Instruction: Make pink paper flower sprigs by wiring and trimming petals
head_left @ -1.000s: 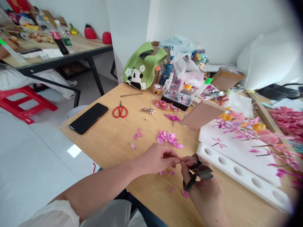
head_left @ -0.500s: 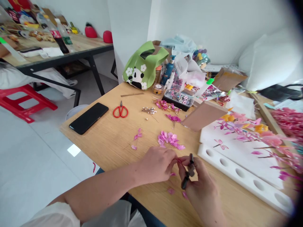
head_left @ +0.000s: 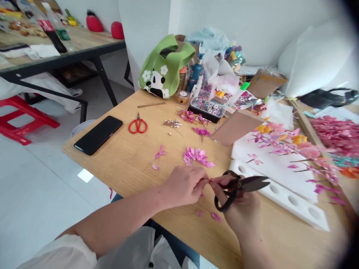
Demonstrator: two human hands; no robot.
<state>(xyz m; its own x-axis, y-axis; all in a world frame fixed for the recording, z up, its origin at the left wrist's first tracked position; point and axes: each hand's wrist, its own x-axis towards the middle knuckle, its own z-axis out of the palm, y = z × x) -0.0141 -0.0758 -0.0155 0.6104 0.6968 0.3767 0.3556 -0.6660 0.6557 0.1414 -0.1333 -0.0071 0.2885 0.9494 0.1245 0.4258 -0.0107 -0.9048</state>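
Note:
My left hand (head_left: 188, 186) is closed in a pinch, its fingertips meeting those of my right hand (head_left: 245, 209). A tiny reddish bit shows where the fingertips meet; what it is I cannot make out. Black-handled scissors (head_left: 239, 185) are held in my right hand, blades pointing right, away from the pinch. Just beyond my left hand lies a heap of pink petals (head_left: 197, 155). Loose petals (head_left: 215, 216) rest on the wood below my hands. A small pink petal sprig (head_left: 159, 152) lies further left.
Red-handled scissors (head_left: 137, 126) and a black phone (head_left: 98, 134) lie at left. A bead box (head_left: 209, 108), a green panda bag (head_left: 165, 69) and a cardboard piece (head_left: 237, 127) stand behind. On the right, a white foam block (head_left: 293, 201) with holes adjoins several pink flower stems (head_left: 305, 153).
The scissors in my right hand have swung round, so the blades now show pointing right. My fingertips stay together. The whole view has shifted slightly.

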